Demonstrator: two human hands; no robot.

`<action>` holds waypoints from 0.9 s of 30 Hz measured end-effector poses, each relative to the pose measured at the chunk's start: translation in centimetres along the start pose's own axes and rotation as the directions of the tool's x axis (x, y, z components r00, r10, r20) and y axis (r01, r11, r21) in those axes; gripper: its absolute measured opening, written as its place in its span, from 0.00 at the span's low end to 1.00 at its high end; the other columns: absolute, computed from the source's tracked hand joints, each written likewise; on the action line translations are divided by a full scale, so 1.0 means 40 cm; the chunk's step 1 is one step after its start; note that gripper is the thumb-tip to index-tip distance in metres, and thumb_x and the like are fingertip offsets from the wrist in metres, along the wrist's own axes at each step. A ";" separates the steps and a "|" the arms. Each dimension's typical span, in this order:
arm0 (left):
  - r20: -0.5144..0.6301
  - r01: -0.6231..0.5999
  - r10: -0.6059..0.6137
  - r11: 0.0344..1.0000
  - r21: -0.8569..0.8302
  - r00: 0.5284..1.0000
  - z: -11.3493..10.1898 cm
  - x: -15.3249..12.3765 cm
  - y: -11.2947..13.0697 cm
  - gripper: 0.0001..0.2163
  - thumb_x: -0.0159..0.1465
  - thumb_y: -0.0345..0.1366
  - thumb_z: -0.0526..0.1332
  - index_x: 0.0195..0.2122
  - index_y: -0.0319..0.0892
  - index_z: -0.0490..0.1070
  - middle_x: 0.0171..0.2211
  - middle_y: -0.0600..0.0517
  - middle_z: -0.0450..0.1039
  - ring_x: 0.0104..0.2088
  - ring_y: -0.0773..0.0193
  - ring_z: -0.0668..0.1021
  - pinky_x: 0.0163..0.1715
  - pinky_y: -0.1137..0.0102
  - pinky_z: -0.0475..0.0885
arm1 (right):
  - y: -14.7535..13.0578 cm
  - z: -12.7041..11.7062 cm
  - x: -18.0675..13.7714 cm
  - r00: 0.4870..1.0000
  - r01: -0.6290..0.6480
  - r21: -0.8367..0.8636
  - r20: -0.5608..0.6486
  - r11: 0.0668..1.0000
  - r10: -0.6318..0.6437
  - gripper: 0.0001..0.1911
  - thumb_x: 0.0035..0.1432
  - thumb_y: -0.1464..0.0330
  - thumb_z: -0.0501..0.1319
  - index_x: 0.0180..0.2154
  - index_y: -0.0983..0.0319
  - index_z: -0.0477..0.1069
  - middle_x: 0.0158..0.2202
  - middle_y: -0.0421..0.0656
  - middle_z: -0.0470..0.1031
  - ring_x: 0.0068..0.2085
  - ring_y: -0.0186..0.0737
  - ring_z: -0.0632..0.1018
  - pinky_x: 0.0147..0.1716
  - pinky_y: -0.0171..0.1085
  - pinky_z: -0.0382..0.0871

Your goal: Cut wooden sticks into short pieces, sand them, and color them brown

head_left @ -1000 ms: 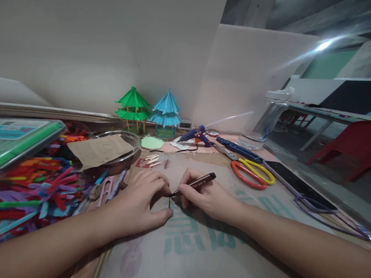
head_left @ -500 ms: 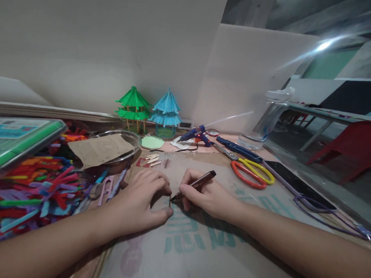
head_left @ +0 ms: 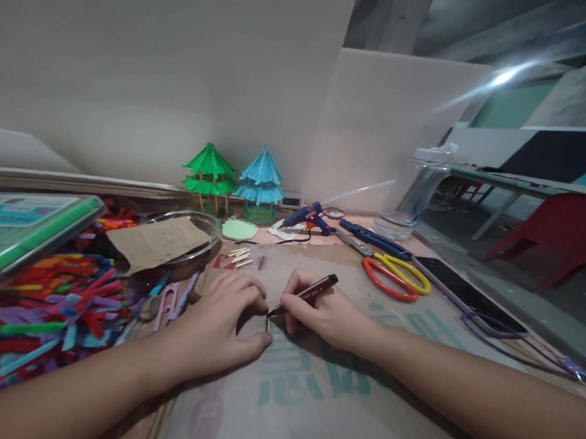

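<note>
My left hand (head_left: 221, 320) rests on the brown cardboard sheet (head_left: 323, 398) and pinches a small wooden stick (head_left: 267, 323) between thumb and forefinger, holding it against the sheet. My right hand (head_left: 318, 309) grips a dark brown marker pen (head_left: 305, 295), its tip touching the top of the stick. Both hands are closed. A few more short wooden sticks (head_left: 239, 253) lie farther back on the sheet.
Coloured pipe cleaners (head_left: 48, 298) and a green box (head_left: 22, 222) lie left, beside a metal bowl (head_left: 194, 224) with cardboard. Behind stand green (head_left: 209, 172) and blue (head_left: 262, 178) pagoda models, a glue gun (head_left: 305, 215), scissors (head_left: 393, 274), a phone (head_left: 466, 294) and a bottle (head_left: 417, 193).
The hands stay in place with the pen tip on the stick. The view has tilted slightly, so everything sits a little lower in the frame.
</note>
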State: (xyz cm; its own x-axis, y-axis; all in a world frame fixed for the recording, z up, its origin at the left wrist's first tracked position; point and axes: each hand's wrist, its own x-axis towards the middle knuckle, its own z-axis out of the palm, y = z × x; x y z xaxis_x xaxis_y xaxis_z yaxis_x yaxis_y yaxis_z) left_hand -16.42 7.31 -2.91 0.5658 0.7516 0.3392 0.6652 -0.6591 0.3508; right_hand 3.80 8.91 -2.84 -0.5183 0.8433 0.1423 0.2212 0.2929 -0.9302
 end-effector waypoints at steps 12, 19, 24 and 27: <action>0.012 -0.009 0.009 1.000 0.010 1.000 -0.001 -0.001 -0.003 0.06 0.55 0.35 0.63 0.33 0.43 0.68 0.42 0.50 0.70 0.46 0.54 0.72 0.49 0.58 0.67 | 0.000 -0.002 0.001 0.999 -0.010 -0.035 -0.034 0.999 0.009 0.08 0.60 0.65 0.55 0.29 0.59 0.60 0.19 0.34 0.68 0.24 0.32 0.69 0.26 0.32 0.61; 0.024 -0.030 0.029 0.999 0.033 0.999 -0.005 0.000 -0.004 0.06 0.56 0.36 0.63 0.34 0.44 0.69 0.42 0.49 0.71 0.47 0.53 0.72 0.49 0.57 0.66 | 0.002 -0.004 0.001 1.000 -0.013 0.010 0.008 1.000 0.013 0.08 0.60 0.65 0.56 0.29 0.59 0.60 0.18 0.34 0.68 0.23 0.32 0.68 0.24 0.31 0.61; 0.034 -0.025 0.023 0.997 0.068 0.999 -0.009 0.001 -0.001 0.06 0.56 0.37 0.63 0.33 0.44 0.69 0.43 0.49 0.72 0.48 0.51 0.71 0.50 0.55 0.65 | 0.001 -0.002 0.003 0.999 -0.020 -0.002 -0.036 1.000 0.020 0.08 0.60 0.66 0.56 0.29 0.59 0.60 0.19 0.35 0.69 0.23 0.32 0.69 0.26 0.32 0.62; 0.031 -0.016 0.013 0.998 0.069 0.999 -0.010 0.002 0.003 0.06 0.56 0.37 0.63 0.33 0.44 0.70 0.43 0.49 0.72 0.47 0.51 0.72 0.50 0.56 0.65 | 0.000 -0.001 0.003 1.000 -0.017 0.009 -0.020 1.000 0.017 0.07 0.60 0.66 0.56 0.29 0.59 0.61 0.19 0.35 0.69 0.24 0.33 0.70 0.26 0.32 0.63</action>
State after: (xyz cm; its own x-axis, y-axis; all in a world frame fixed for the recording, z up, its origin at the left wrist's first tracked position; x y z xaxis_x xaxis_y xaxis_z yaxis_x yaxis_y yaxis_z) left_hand -16.51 7.27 -2.48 0.5895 0.7431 0.3166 0.6883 -0.6673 0.2846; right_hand 3.78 9.03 -2.83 -0.4980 0.8569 0.1327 0.2226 0.2742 -0.9356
